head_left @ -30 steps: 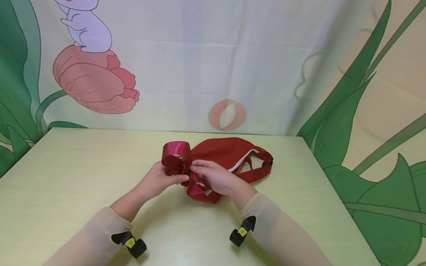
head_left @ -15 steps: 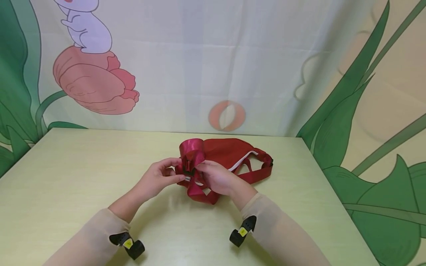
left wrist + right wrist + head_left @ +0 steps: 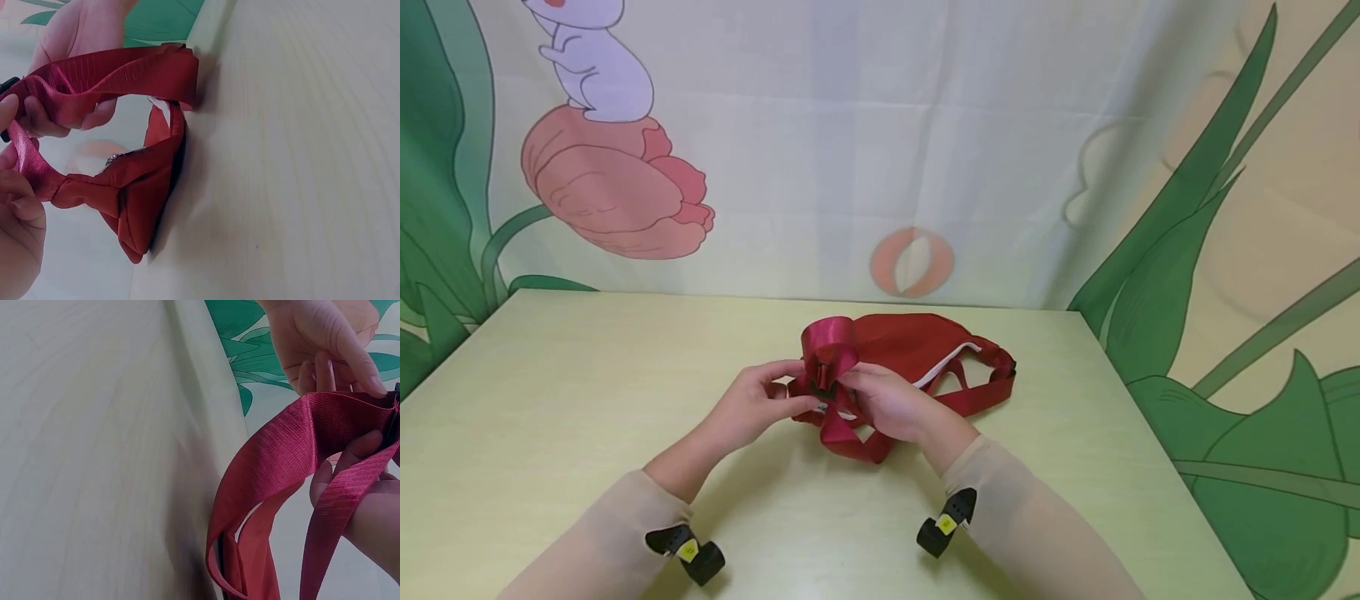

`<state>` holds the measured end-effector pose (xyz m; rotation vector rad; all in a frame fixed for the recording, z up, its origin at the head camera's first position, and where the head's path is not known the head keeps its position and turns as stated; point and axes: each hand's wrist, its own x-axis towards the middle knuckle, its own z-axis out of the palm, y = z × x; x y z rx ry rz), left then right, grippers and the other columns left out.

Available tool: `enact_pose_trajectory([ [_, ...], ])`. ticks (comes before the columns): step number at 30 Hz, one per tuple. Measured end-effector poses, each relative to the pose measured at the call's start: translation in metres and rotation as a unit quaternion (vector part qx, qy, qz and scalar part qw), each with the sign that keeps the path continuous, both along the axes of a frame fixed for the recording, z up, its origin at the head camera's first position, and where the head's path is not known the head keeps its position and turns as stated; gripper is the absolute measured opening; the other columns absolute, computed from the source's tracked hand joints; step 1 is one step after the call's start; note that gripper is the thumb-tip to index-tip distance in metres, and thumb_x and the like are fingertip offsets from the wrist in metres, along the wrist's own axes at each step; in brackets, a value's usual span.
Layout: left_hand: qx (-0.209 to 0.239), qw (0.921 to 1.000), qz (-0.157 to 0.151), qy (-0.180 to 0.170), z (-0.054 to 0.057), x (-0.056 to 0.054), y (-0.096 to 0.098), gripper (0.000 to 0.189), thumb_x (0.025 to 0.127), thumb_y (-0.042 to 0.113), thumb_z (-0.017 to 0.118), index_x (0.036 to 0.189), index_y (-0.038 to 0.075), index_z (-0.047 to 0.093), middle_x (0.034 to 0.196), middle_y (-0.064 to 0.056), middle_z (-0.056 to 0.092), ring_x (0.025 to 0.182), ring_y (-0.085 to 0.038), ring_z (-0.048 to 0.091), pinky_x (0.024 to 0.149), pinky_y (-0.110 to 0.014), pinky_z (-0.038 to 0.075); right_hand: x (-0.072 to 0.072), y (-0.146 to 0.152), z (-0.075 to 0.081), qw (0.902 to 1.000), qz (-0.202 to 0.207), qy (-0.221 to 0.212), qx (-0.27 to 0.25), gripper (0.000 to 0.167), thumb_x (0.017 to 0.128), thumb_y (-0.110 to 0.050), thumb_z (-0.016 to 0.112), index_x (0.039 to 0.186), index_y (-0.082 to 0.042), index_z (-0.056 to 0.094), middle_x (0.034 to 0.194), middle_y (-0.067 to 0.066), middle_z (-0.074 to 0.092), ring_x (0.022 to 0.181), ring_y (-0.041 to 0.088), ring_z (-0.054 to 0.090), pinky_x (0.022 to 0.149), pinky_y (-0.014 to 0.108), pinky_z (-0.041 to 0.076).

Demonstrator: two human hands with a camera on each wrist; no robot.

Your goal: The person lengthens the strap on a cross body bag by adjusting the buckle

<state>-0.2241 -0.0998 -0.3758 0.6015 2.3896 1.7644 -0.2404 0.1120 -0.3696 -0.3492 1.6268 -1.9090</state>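
Observation:
A red waist bag (image 3: 898, 342) with a white-edged zipper lies on the table, its wide strap raised at the near left end. My left hand (image 3: 752, 408) pinches the strap's left side between thumb and fingers. From the right, my right hand (image 3: 891, 400) grips the same strap, its fingers partly hidden by the webbing. A satin-like strap loop (image 3: 829, 336) stands up between both hands. Deep red webbing (image 3: 262, 450) arches from the hands toward the bag in the right wrist view. A dark buckle (image 3: 392, 422) sits at the fingers, cut off by the frame edge.
The pale wooden table (image 3: 587, 375) extends around the bag, with its back edge just beyond. A printed curtain (image 3: 760, 150) hangs behind. Black wrist cameras (image 3: 703, 562) are strapped over the beige sleeves (image 3: 602, 533).
The upright strap loop has shifted right, from beside the bag to in front of its left end. My left fingers have moved slightly left; my right hand has barely moved.

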Motion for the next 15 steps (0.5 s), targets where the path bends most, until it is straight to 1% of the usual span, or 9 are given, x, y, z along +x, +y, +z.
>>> enact_pose_trajectory([
  [5, -0.022, 0.9997, 0.011, -0.007, -0.0026, -0.0006, -0.0069, 0.045, 0.081, 0.023, 0.074, 0.12, 0.006, 0.062, 0.101, -0.009, 0.064, 0.061, -0.022, 0.05, 0.056, -0.026, 0.041, 0.0005, -0.0003, 0.0012, 1.0, -0.009, 0.004, 0.001, 0.04, 0.098, -0.015, 0.04, 0.133, 0.003, 0.045, 0.125, 0.008, 0.053, 0.121, 0.024, 0.042, 0.101, 0.04, 0.033],
  [9, -0.039, 0.999, 0.019, 0.005, -0.0026, -0.0005, -0.0095, 0.044, 0.08, 0.024, 0.075, 0.12, 0.009, 0.063, 0.1, -0.008, 0.064, 0.06, -0.02, 0.047, 0.052, -0.025, 0.038, -0.0001, -0.0002, 0.001, 0.9999, -0.008, 0.012, 0.005, 0.039, 0.098, -0.016, 0.041, 0.133, 0.002, 0.046, 0.123, 0.007, 0.053, 0.121, 0.023, 0.042, 0.102, 0.04, 0.031],
  [11, -0.038, 0.9991, 0.015, 0.009, -0.0021, -0.0001, -0.0089, 0.046, 0.08, 0.023, 0.075, 0.121, 0.007, 0.062, 0.103, -0.009, 0.064, 0.062, -0.022, 0.05, 0.054, -0.025, 0.041, -0.0004, 0.0002, 0.0003, 0.9998, -0.007, 0.014, 0.01, 0.039, 0.098, -0.017, 0.042, 0.133, 0.001, 0.047, 0.123, 0.007, 0.053, 0.12, 0.023, 0.042, 0.103, 0.041, 0.031],
  [15, -0.022, 0.9998, 0.001, 0.004, 0.0035, 0.0018, -0.0033, 0.049, 0.08, 0.019, 0.075, 0.123, 0.004, 0.059, 0.112, -0.013, 0.063, 0.071, -0.032, 0.06, 0.066, -0.029, 0.051, 0.0005, 0.0001, 0.0, 0.9998, 0.001, 0.019, 0.011, 0.04, 0.099, -0.018, 0.042, 0.134, 0.001, 0.046, 0.124, 0.007, 0.052, 0.119, 0.023, 0.042, 0.102, 0.041, 0.031],
])
